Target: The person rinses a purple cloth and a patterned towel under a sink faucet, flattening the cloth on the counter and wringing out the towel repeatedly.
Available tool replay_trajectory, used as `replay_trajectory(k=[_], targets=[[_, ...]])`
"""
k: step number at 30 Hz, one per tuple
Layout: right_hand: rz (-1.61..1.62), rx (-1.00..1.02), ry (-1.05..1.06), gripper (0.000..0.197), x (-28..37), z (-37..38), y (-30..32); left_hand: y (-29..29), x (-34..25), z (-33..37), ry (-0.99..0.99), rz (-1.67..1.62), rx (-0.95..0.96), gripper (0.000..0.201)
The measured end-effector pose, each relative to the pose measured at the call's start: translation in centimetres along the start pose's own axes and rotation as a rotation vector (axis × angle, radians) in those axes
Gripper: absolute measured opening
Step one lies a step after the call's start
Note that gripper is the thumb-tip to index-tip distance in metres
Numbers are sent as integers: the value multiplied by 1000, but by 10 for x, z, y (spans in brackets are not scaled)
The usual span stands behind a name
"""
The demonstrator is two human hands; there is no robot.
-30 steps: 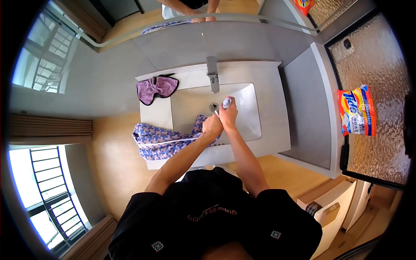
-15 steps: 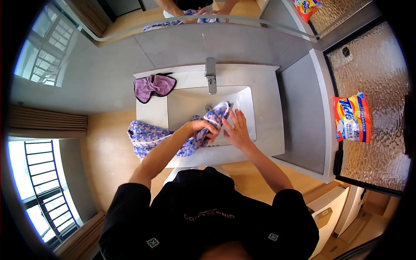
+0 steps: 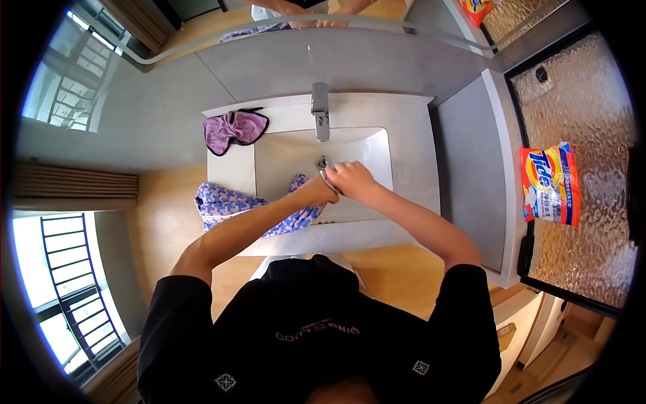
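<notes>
A blue, pink and white patterned cloth [image 3: 225,200] lies bunched over the left part of the counter and reaches into the white sink [image 3: 369,151]. My left hand [image 3: 318,190] is closed around the cloth's gathered end above the basin. Right beside it, my right hand [image 3: 350,180] is closed too, its fingers wrapped round the same end, with only a sliver of fabric showing between the two hands. The drain [image 3: 322,163] sits just beyond my hands. Some of the cloth hangs below my left wrist.
A chrome faucet [image 3: 320,111] stands behind the basin. On the counter's back left lies a purple eye mask [image 3: 234,131] with black edging. An orange detergent bag [image 3: 550,185] rests at the right, by a textured glass panel [image 3: 575,101]. A mirror [image 3: 377,15] spans the back wall.
My right hand was open beside the cloth's end and has closed on it. The end that stuck out above my left hand is now covered by my hands.
</notes>
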State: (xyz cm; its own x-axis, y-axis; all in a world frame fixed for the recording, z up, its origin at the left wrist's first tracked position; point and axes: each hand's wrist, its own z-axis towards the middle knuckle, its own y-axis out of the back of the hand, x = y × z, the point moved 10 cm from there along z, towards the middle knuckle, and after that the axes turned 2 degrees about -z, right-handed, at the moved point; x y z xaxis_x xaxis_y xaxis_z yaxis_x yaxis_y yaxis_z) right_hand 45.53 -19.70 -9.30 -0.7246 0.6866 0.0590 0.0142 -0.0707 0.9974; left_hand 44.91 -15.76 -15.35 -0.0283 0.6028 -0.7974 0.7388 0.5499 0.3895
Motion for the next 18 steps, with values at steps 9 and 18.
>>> replay_trajectory(k=[9,18], targets=[[315,443,-316,29,-9,-6,-117,-13,37,-12,281,433,-222,30],[381,30,-426,34,-36,-44,-119,-50,74,35,25,-202,116,33]])
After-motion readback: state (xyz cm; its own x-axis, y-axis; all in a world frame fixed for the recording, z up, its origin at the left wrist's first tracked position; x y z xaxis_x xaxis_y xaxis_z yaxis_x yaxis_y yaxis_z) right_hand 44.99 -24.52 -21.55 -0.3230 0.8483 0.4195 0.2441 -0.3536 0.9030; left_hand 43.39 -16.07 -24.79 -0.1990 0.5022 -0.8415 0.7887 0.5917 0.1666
